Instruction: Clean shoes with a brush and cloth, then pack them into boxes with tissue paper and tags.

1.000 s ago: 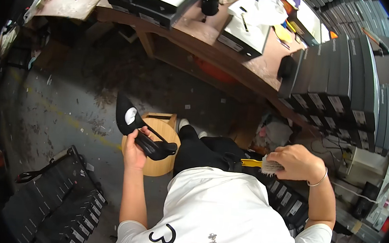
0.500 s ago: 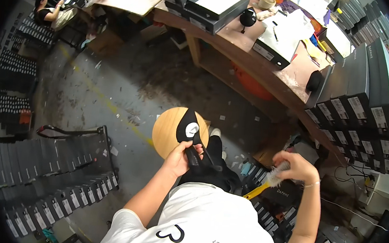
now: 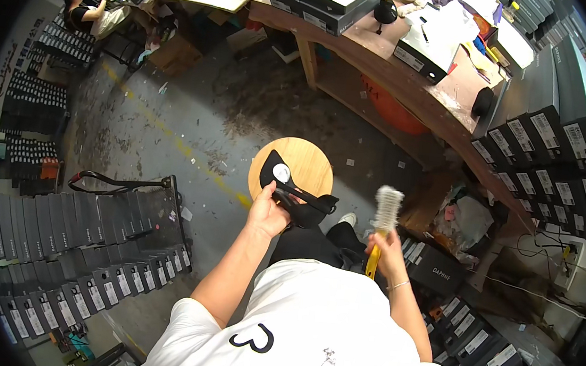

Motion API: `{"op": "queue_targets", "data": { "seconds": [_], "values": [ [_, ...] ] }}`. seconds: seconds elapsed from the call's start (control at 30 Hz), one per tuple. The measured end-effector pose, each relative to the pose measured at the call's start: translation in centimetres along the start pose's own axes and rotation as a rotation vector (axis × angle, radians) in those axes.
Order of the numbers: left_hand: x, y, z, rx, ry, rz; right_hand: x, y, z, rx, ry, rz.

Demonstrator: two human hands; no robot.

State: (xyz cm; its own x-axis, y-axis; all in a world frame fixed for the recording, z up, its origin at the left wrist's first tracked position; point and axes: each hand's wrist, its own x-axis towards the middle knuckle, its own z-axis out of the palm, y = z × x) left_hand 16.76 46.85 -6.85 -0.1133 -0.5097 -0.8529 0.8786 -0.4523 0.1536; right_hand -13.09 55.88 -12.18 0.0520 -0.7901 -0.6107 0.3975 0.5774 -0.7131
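Note:
My left hand point(image 3: 267, 212) is closed around a black shoe point(image 3: 310, 215), held low in front of my body over the near edge of a round wooden stool top point(image 3: 314, 162). White stuffing point(image 3: 281, 172) shows in the shoe's opening. To the right, apart from the shoe, my right hand point(image 3: 390, 254) grips a brush point(image 3: 388, 209) by its yellow handle. Its pale bristle head points up, away from me. Part of the handle is hidden by my fingers.
Rows of dark shoeboxes point(image 3: 79, 234) fill a cart on the left. More boxes point(image 3: 529, 148) are stacked on the workbench point(image 3: 359, 67) at the right. A dark box point(image 3: 435, 271) sits near my right arm. At the far left, a person point(image 3: 81, 14) sits.
My right hand has come inward and regripped the brush from its bristle end to its handle, bristles now up. The shoe has turned in my left hand. The whole view has shifted slightly.

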Motion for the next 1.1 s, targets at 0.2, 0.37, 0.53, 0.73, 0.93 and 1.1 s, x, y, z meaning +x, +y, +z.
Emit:
{"op": "queue_targets", "data": {
  "seconds": [0.2,0.37,0.53,0.73,0.93,1.1],
  "values": [
    [-1.4,3.1,-2.1,0.078,-0.097,0.055,-0.4,2.6,2.3,-0.247,-0.148,0.162],
    [-3.7,6.2,-5.4,0.2,-0.179,0.1,-1.7,-2.8,11.1,-0.366,-0.152,0.072],
    [-5.1,10.4,-8.0,0.272,-0.255,0.067,-3.6,-4.5,24.6,-1.472,-0.072,-0.807],
    [-9.7,12.7,-11.6,0.255,-0.395,-0.003,-4.1,-9.9,27.6,-2.133,0.146,-0.433],
    [-9.8,13.0,-12.9,0.234,-0.466,-0.003,-5.3,-6.8,31.0,-1.853,-0.199,-0.922],
    [-9.4,12.8,-12.9,0.348,-0.506,0.066,-3.4,-8.9,28.2,-2.056,0.136,-0.893]
  ]
}}
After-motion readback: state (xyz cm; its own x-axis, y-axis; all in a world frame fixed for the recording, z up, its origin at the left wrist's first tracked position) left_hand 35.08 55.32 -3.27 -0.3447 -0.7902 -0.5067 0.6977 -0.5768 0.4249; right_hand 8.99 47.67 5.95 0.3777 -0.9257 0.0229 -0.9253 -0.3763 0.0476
